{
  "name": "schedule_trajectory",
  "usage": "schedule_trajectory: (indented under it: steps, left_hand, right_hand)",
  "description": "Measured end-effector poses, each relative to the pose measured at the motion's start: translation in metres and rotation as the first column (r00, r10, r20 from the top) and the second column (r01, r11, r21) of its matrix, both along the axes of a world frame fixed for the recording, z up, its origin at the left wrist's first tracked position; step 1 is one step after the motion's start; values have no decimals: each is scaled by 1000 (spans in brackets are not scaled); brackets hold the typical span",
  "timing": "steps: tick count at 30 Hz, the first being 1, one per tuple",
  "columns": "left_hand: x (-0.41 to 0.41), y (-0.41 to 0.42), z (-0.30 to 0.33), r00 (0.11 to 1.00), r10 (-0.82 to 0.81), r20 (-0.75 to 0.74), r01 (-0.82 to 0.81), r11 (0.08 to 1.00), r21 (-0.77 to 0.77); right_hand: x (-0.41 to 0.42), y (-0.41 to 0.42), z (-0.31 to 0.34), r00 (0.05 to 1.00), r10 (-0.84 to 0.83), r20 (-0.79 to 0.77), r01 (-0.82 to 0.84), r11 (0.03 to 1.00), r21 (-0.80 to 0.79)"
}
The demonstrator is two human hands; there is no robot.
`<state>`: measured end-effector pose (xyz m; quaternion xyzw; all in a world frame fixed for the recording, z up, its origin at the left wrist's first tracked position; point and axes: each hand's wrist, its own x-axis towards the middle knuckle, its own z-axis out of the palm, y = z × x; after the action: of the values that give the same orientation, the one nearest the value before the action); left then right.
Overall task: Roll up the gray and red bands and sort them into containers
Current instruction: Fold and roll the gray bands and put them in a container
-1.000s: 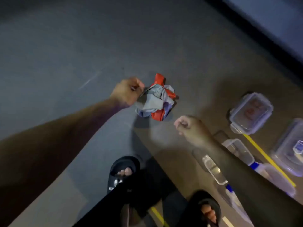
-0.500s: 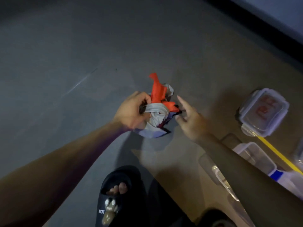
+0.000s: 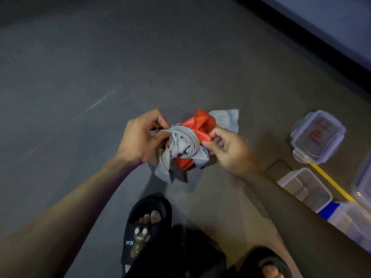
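Both hands hold one tangled wad of gray bands (image 3: 183, 146) and red bands (image 3: 197, 122) up in the air over the floor (image 3: 80, 77), roughly centre of view, above the sandalled left foot (image 3: 147, 221). Left hand (image 3: 140, 137) sits on the wad's left side, thumb and fingers pinching a gray strand where it bunches; right hand (image 3: 226, 147) is on the right side, fingertips (image 3: 206, 144) nipping the edge where gray wraps over red. So the bundle lies btwn the two hands, touching both, neither nearer. No clear long axis: it's a knot, w/ gray loops wound across the middle roughly left-to-right, red poking out top and bottom, and a gray tail hanging off the lower left. Judgement: nothing rolled yet; next step prob. means pulling the hands apart along that left-right line to free a gray strand from the red, w/ risk of tightening the knot if pulled the wrong way. The containers are all off to the right, well apart from the wad: a lidded clear container (image 3: 318, 135) w/ red marks on the lid (unreadable), an open clear container (image 3: 307, 187) nearer the right forearm, more clear tubs (image 3: 353, 219) at the frame edge. Right hand is the nearer for any drop-off.
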<state>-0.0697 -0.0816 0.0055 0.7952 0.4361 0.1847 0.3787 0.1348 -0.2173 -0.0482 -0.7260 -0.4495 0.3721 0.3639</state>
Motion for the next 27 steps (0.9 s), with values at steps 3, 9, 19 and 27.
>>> schedule_trajectory:
  steps: [3, 9, 19, 27]
  left_hand:
    - [-25, -7, 0, 1000, -6, 13, 7, 998, -65]
    - [-90, 6, -5, 835, 441, 330, -335, 882, -331]
    - [-126, 23, 13, 181, 878, 443, -233, 475, -848]
    - [-72, 1, -10, 937, -46, -347, -47, 966, -256]
  right_hand:
    - [1, -8, 8, 996, -84, 10, 84, 996, 14]
    - [21, -44, 19, 938, -253, 236, 266, 963, -27]
    - [7, -47, 18, 844, -536, 23, 536, 842, -57]
    - [7, -48, -1, 787, -529, 317, 582, 808, -96]
